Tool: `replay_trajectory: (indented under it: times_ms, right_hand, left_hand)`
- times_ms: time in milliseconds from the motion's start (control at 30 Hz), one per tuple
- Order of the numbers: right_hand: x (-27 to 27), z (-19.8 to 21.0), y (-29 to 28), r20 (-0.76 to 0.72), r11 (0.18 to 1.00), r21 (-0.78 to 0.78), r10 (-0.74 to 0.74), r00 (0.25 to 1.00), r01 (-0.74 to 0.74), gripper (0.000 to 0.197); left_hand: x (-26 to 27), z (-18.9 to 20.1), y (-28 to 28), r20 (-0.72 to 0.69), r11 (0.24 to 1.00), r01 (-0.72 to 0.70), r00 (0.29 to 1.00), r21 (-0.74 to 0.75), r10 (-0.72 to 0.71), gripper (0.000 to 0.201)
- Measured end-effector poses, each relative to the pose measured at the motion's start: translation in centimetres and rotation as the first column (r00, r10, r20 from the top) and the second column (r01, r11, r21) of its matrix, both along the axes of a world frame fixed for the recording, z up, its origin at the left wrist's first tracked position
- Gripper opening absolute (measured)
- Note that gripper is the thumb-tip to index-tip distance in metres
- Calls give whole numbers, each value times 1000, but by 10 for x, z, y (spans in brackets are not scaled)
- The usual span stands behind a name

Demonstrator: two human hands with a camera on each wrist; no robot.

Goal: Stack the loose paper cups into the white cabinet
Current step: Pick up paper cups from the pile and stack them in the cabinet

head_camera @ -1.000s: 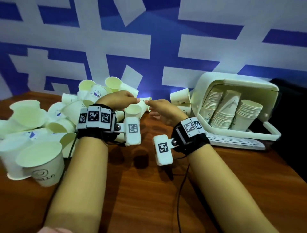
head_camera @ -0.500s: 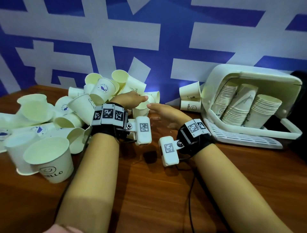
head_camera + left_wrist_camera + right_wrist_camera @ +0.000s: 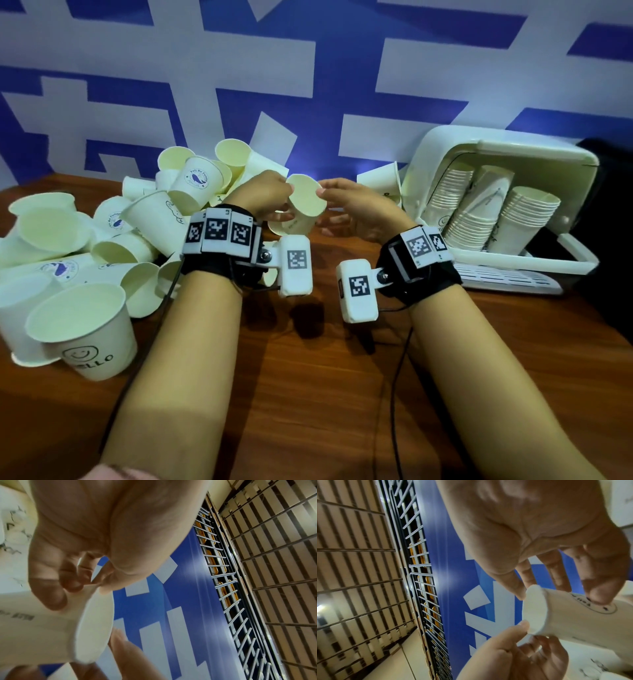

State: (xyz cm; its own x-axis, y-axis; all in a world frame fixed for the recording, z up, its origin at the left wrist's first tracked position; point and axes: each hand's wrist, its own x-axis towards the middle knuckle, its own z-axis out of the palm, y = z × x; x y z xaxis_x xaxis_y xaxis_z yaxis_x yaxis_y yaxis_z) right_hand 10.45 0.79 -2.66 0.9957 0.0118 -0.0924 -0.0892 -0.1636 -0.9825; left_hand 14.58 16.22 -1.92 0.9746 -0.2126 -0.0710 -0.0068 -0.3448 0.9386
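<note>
**Between two hands, one thin cup on its way to the rack**

Between the person's wrists, over the wooden table (image 3: 308, 394), a paper cup (image 3: 303, 205) hangs tilted, mouth toward the viewer. The left hand (image 3: 263, 197) pinches its rim and wall; the right hand (image 3: 356, 209) has fingertips curled on the opposite rim. Light and thin-walled, it looks easily crushed, so the stiffer rolled rim seems the safest hold. Left of the grip sprawls the loose pile (image 3: 102, 246); to its right, farther back, stands the white cabinet (image 3: 507, 150) with its nested stacks (image 3: 466, 219).
</note>
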Motion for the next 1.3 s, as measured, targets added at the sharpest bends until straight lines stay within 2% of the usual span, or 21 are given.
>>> replay_trajectory:
  times_ms: [100,167,233,333,433,633,733,833,967,1067,1133,1200,1300]
  right_hand:
    - [-11,11,-16,70,996,-62,-63,996,67,27]
    - [-20,18,-29,126,985,-122,-103,987,118,26]
    - [-28,23,-44,175,979,-139,-125,977,150,19]
    - [-40,27,-68,213,971,-132,-167,963,198,23]
    - [-53,29,-90,268,960,-153,-189,945,235,25]
    - [-67,39,-142,409,915,-178,-266,873,362,27]
    - [-77,47,-165,421,931,-101,-279,863,350,23]
    - [-93,55,-190,427,944,-63,-267,864,323,21]
    - [-107,59,-217,427,927,-68,-308,850,370,17]
    - [-113,58,-231,446,901,-54,-364,818,430,18]
    - [-116,57,-241,454,874,-31,-420,786,485,18]
    - [-119,56,-251,461,843,-33,-464,756,537,17]
    - [-123,53,-264,456,813,-18,-512,728,582,18]
  left_hand:
    - [-5,4,-15,79,998,52,996,-23,-50,24]
    - [-14,6,-29,139,996,87,987,-16,-84,29]
    - [-22,9,-42,238,993,102,965,66,-114,32]
    - [-35,13,-66,382,969,99,906,226,-182,37]
    - [-43,10,-92,469,957,84,858,278,-211,38]
    - [-53,19,-147,546,971,130,808,201,-221,37]
    - [-61,28,-176,581,984,151,794,95,-178,34]
    - [-66,35,-202,627,982,175,757,77,-184,34]
    - [-73,37,-228,661,978,198,725,64,-190,35]
    - [-74,36,-247,655,970,243,731,14,-192,33]
    - [-73,35,-260,595,943,326,772,-72,-222,33]
    - [-72,30,-274,489,867,452,816,-209,-308,33]
    - [-69,22,-290,432,798,526,818,-295,-379,34]
